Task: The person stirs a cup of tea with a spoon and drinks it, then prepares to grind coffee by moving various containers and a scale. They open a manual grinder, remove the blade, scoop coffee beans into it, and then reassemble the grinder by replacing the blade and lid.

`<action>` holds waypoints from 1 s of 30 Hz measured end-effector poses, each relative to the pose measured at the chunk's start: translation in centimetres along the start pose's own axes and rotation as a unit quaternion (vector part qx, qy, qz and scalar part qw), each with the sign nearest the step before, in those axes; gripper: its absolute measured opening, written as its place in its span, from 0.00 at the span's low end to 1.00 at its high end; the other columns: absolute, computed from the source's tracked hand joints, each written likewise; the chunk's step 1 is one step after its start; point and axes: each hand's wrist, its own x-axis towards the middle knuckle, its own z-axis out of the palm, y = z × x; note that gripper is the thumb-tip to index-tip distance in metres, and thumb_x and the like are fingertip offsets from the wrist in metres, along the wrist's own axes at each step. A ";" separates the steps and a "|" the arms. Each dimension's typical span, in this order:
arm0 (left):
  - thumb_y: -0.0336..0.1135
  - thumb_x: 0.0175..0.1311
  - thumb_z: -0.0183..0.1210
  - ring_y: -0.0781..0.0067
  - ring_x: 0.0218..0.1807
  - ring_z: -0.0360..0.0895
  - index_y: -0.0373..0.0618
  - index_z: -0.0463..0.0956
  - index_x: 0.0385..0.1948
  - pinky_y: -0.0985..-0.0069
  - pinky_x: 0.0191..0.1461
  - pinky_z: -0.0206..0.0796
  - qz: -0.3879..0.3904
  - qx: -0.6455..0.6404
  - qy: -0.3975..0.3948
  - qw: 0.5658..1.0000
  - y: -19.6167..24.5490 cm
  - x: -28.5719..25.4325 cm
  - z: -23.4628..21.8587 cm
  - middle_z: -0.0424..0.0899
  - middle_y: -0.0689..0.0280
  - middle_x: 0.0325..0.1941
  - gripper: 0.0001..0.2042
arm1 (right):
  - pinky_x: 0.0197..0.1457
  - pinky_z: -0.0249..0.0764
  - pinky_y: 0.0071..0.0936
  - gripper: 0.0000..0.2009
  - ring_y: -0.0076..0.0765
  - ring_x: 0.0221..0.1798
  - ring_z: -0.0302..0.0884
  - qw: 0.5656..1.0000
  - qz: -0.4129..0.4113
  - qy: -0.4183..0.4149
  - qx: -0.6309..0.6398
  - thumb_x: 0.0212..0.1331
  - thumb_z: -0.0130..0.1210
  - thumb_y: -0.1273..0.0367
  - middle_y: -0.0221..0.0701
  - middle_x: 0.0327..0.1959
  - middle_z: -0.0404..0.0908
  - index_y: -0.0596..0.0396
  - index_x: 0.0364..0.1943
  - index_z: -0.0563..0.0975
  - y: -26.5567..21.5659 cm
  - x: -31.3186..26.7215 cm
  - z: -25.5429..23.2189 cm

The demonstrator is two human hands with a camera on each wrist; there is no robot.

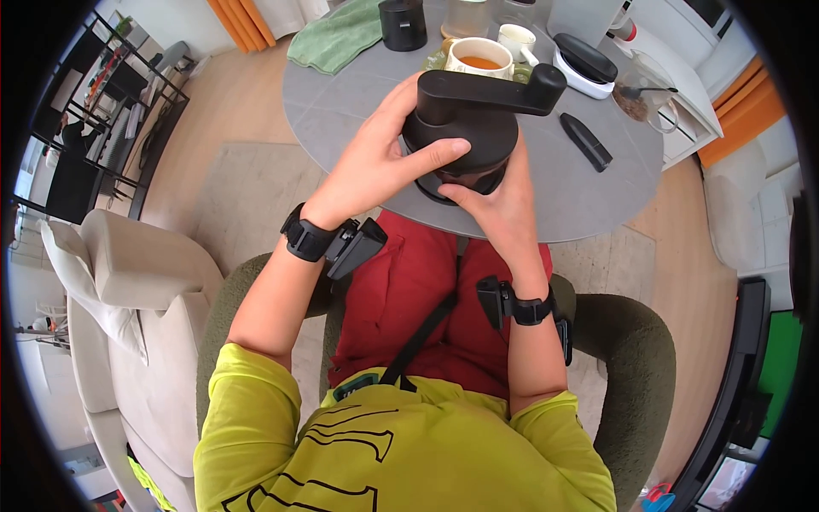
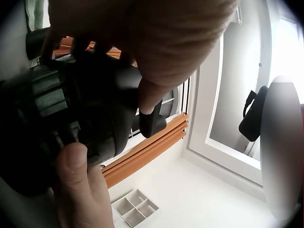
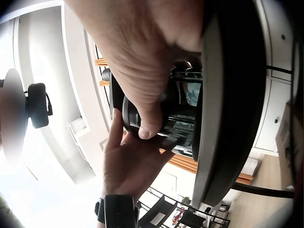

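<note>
At the near edge of a round grey table (image 1: 589, 200), a seated person's two bare hands hold a black hand-cranked grinder (image 1: 486, 141) between them. Going from left to right, a green cloth (image 1: 337, 38) lies at the far left of the table, with a black canister (image 1: 403, 26) just beside it.

Nearer, the left hand (image 1: 380, 158) grips the grinder's upper body from the left, its thumb laid across the near side and its fingers curled round the far side. This hand is open only as wide as the body it holds. The grinder's long axis runs roughly upright, with the lid uppermost and a see-through section low down. Whether its base touches the table cannot be told.

On top, the crank arm (image 1: 482, 92) reaches rightward, away from the left hand, and ends in a knob (image 1: 546, 85). The right hand (image 1: 508, 205) is the nearer one to that knob, but neither hand touches it. The right hand grips lower down, its thumb pressed on the near side by the see-through section and its fingers curled round the right side.

Beyond the crank arm are a mug (image 1: 454, 60) of amber drink and a small white cup (image 1: 516, 36). Further right sits a black-and-white device (image 1: 586, 60), with a slim black object (image 1: 586, 141) lying nearer. At the far right is a glass jug (image 1: 631, 107) with something brown inside.
</note>
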 end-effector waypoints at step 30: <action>0.53 0.49 0.67 0.60 0.70 0.60 0.37 0.60 0.65 0.63 0.72 0.52 -0.037 -0.009 0.021 0.999 -2.1 1.0 0.1 0.63 0.56 0.68 0.43 | 0.67 0.62 0.45 0.55 0.58 0.66 0.61 1.000 0.005 -0.015 -0.027 0.35 0.76 0.61 0.50 0.66 0.60 0.62 0.68 0.52 -0.3 0.2 -1.1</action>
